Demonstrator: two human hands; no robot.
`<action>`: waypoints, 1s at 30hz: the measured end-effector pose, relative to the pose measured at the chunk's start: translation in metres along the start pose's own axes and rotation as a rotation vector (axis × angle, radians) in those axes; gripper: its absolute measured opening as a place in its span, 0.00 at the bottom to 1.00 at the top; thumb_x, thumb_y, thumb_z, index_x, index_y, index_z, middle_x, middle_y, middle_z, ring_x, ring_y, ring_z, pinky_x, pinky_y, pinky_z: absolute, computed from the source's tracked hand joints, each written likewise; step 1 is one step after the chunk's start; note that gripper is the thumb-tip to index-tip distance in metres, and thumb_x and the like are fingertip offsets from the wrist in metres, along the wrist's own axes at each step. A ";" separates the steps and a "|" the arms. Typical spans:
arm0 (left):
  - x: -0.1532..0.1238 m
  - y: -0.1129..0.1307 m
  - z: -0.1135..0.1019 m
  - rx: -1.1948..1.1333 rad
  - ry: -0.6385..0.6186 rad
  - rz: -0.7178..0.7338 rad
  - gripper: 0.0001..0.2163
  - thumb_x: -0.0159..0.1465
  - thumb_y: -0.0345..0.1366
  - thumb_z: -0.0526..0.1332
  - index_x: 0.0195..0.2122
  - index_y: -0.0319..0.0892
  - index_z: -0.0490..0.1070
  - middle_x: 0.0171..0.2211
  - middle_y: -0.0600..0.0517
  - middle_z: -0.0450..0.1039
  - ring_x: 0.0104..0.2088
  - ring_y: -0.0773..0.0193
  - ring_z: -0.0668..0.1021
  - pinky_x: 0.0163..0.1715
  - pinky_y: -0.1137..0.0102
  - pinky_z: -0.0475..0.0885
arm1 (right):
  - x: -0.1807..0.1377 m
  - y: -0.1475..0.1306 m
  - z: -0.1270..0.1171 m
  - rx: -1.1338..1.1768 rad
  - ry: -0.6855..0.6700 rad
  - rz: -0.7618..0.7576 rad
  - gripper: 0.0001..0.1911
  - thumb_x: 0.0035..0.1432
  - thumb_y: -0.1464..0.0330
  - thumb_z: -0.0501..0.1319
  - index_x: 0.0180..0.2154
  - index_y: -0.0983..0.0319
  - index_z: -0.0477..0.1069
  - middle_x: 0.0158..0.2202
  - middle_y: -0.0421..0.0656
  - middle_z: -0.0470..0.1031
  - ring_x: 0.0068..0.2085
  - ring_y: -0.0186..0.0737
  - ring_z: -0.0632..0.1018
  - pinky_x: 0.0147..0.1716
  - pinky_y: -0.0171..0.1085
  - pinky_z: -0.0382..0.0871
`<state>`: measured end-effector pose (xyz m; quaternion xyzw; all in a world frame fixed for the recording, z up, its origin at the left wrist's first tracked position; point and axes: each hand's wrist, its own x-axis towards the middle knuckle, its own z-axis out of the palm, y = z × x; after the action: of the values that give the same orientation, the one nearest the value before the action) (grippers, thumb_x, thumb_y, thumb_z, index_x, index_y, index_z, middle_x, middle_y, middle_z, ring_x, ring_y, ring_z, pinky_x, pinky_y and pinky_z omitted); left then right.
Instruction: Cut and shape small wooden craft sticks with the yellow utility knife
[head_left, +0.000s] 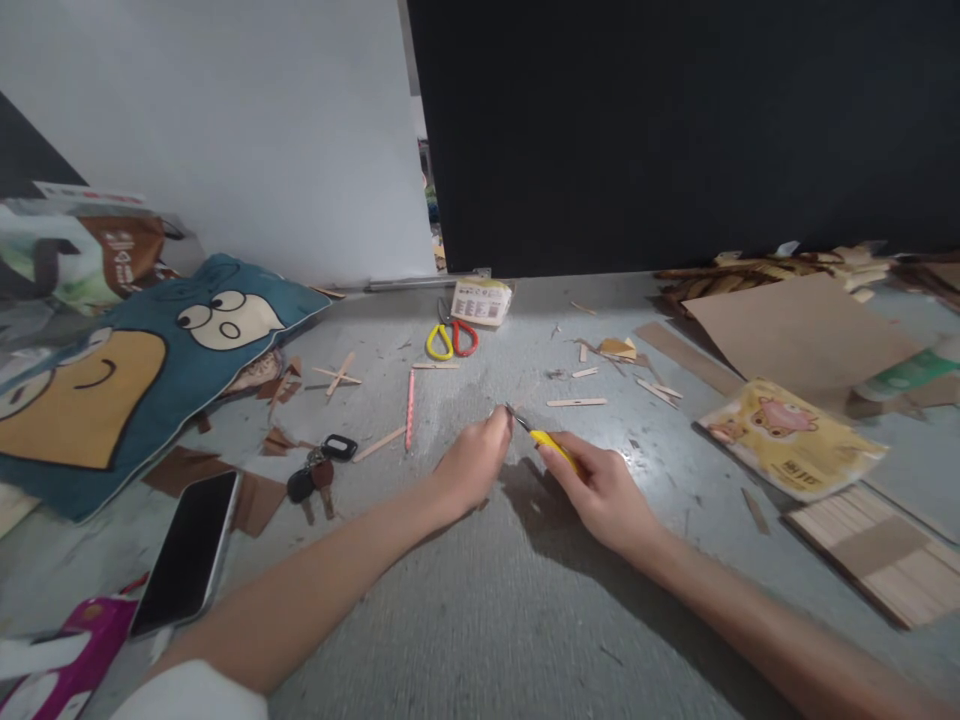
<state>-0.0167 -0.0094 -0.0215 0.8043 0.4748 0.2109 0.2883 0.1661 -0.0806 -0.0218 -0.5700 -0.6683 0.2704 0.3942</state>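
My right hand (611, 500) is closed around the yellow handle of a utility knife (553, 443). Its dark metal tip points up and left, reaching the fingertips of my left hand (474, 462). Those left fingers are pinched together over the middle of the grey table; whatever they hold is too small or too hidden to make out. Beyond the hands lie a pale wooden stick (576, 402) and, to the left, a pink twisted stick (409, 408). Scissors (453, 340) with one yellow and one red loop rest farther back.
At left are a blue cartoon pillow (217, 345), a phone (187, 550), keys (321, 475) and crossed sticks (341, 375). A bundle of wooden sticks (885, 550), a yellow packet (795, 437) and cardboard (810, 330) lie at right. Behind stands a black panel (675, 130).
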 end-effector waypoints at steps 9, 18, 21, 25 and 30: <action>0.004 -0.005 0.000 -0.084 0.104 0.029 0.17 0.76 0.48 0.43 0.35 0.46 0.61 0.26 0.55 0.66 0.26 0.62 0.72 0.29 0.68 0.64 | -0.004 -0.001 -0.003 0.026 0.041 -0.071 0.20 0.71 0.52 0.53 0.35 0.59 0.71 0.20 0.34 0.59 0.21 0.33 0.64 0.22 0.33 0.58; 0.005 -0.003 -0.002 -0.513 0.051 0.045 0.24 0.74 0.58 0.44 0.32 0.45 0.60 0.19 0.60 0.59 0.20 0.68 0.65 0.24 0.72 0.61 | -0.005 0.000 -0.001 0.054 0.039 -0.042 0.19 0.71 0.53 0.54 0.36 0.59 0.72 0.20 0.34 0.58 0.21 0.34 0.63 0.21 0.33 0.57; 0.005 -0.004 -0.002 -0.527 0.038 0.071 0.24 0.74 0.59 0.45 0.31 0.45 0.60 0.17 0.60 0.58 0.19 0.69 0.64 0.24 0.72 0.62 | -0.005 0.000 -0.001 0.049 0.027 -0.064 0.19 0.71 0.53 0.54 0.36 0.59 0.72 0.21 0.34 0.58 0.21 0.33 0.63 0.22 0.33 0.58; 0.006 -0.006 -0.001 -0.494 0.017 0.112 0.22 0.76 0.55 0.44 0.31 0.45 0.59 0.17 0.60 0.59 0.18 0.69 0.64 0.24 0.72 0.62 | -0.006 0.000 -0.002 0.040 0.010 -0.075 0.19 0.72 0.54 0.54 0.37 0.60 0.73 0.20 0.34 0.59 0.20 0.32 0.63 0.21 0.32 0.58; 0.005 -0.006 -0.003 -0.377 -0.016 0.148 0.16 0.75 0.46 0.49 0.31 0.45 0.59 0.19 0.59 0.62 0.20 0.69 0.66 0.25 0.72 0.61 | -0.005 0.001 -0.002 0.037 0.008 -0.090 0.19 0.71 0.54 0.54 0.36 0.60 0.73 0.20 0.34 0.60 0.20 0.32 0.64 0.21 0.32 0.58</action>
<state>-0.0204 -0.0020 -0.0233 0.7704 0.3643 0.3101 0.4215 0.1689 -0.0855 -0.0225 -0.5330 -0.6864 0.2626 0.4192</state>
